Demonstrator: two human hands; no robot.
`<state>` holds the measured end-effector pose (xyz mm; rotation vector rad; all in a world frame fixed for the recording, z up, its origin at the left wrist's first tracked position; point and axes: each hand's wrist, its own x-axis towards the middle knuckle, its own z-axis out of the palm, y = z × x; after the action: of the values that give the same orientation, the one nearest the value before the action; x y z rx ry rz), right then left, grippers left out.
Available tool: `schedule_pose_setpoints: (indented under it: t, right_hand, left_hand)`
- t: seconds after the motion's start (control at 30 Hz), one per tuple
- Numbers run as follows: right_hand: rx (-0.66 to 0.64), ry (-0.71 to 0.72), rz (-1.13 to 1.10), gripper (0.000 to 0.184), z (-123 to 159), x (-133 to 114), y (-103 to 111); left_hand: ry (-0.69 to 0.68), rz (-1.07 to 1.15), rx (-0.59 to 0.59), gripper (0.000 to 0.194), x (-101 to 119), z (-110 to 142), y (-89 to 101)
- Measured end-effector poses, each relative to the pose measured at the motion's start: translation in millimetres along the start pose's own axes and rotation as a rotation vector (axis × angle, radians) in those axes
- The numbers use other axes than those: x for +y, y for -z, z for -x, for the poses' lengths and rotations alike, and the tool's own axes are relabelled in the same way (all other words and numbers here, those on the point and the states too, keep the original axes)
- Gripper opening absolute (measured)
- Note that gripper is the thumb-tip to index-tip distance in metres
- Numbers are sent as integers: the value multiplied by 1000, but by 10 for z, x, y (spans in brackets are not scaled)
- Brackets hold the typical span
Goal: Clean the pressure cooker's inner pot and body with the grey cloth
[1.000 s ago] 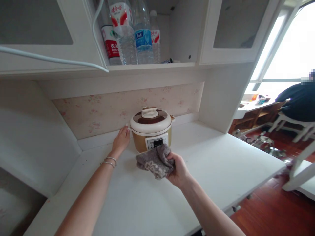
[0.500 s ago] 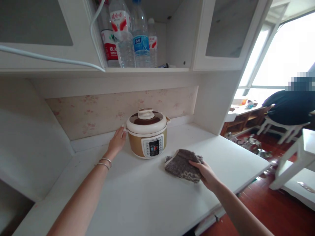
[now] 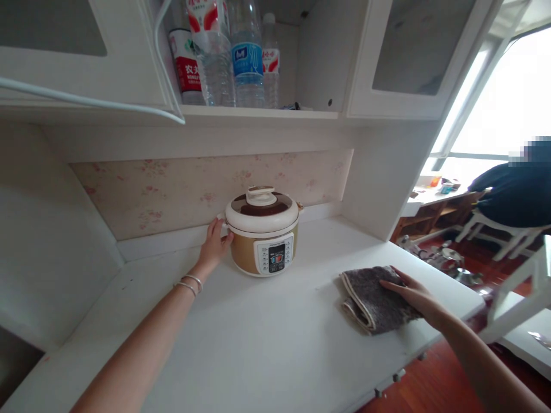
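An electric pressure cooker (image 3: 263,238), gold-bodied with a white and brown lid, stands upright on the white countertop (image 3: 258,332) near the back wall. At its left side, my left hand (image 3: 214,248) grips the small side handle between thumb and fingers. My right hand (image 3: 411,293) holds a folded grey-brown cloth (image 3: 372,298) flat against the counter, to the right of the cooker. The thumb lies on top of the cloth, and some of the fingers are hidden by it.
Above, an open cabinet holds several plastic bottles (image 3: 248,69), and a white cable (image 3: 94,103) hangs in front of it. The counter's right edge drops to a red floor. A person (image 3: 512,192) sits on a white stool by the window, with metal pots (image 3: 447,258) nearby.
My right hand has slid the cloth rightward, away from the cooker and towards the counter's edge. My left hand has closed around the cooker's handle. The camera view has shifted slightly.
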<state>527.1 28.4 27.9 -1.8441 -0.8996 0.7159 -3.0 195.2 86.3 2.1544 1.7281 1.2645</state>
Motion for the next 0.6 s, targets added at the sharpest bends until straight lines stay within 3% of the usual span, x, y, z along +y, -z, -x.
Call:
schedule_pose_setpoints:
  t: [0.1,0.2,0.27,0.47,0.6]
  right_hand:
    - [-27,26,90,80,-114,61,-109]
    - [-70,82,127,74,-193,158,-232]
    - [-34,201,197,68,-247,225,-285]
    - [325,740,610,42,-231,258,-405]
    - [269,859,660,33,-9,113,-673]
  left_hand:
    - [1,5,-23,56,233,-20,-155]
    - [-50,12,-10,57,509,-37,-380]
    - [-92,19,17,61,702,-49,-561]
    - [-178,156,1,61,1212,-109,-1092]
    - [-204,191,-68,58,1429,-167,-1328]
